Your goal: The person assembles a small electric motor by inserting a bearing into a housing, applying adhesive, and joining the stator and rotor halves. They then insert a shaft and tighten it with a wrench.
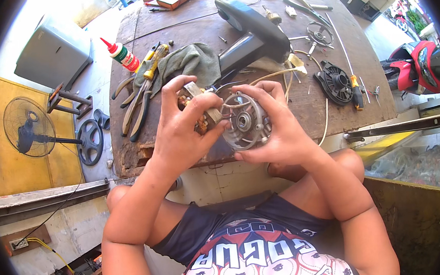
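Above the near edge of the wooden table, my left hand (185,122) grips a motor stator (212,118) with copper windings and a metal core, partly hidden by the fingers. Beside it, my right hand (276,125) is wrapped round a round grey metal motor housing (244,120), its open side and central bearing seat facing up. Stator and housing are close together; a pale wire runs between them. Just beyond my hands lies a grey-green rag (191,62), with a black fan stand (253,36) next to it.
Pliers (138,113), a yellow-handled screwdriver (156,62) and a glue bottle (121,55) lie at the left of the table (180,32). At right are a black round motor cover (335,83), a long screwdriver (356,93) and a metal bracket ring (320,34). A standing fan (30,126) is left.
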A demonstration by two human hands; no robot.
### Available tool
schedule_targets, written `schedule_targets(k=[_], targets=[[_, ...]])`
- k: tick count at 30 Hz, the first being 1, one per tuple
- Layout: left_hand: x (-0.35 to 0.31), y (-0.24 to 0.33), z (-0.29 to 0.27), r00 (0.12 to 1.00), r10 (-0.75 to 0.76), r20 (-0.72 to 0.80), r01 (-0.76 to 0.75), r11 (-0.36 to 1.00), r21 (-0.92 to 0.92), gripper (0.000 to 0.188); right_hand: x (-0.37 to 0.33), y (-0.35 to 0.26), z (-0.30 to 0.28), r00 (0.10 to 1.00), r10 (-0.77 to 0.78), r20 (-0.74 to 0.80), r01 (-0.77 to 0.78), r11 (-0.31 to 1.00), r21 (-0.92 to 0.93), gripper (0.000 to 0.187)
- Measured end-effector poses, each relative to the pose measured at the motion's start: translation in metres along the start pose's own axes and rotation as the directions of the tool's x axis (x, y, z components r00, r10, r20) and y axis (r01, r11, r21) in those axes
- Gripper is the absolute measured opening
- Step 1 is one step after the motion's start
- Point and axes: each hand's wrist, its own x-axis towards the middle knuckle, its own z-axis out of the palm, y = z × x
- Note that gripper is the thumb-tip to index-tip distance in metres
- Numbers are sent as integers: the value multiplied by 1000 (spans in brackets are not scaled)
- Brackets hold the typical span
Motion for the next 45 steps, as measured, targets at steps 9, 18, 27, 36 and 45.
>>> schedule_targets(k=[9,18,27,36,45], targets=[[-1,10,-7,987,-114,109,121,991,-52,74,-9,5,34,979,-46,-197,19,991,-134,108],[-7,12,-3,855,-458,243,516,704,-489,91,-11,20,56,960,-175,-218,114,958,-264,107],[-15,11,2,879,-451,153,467,751,-466,92,-12,21,56,954,-158,-255,99,968,-231,108],[-17,10,0,826,-503,256,551,622,-556,77,-13,19,57,959,-147,-242,74,955,-287,107],[-16,15,0,815,-450,364,567,497,-656,97,-12,18,56,946,-190,-262,125,961,-247,111]])
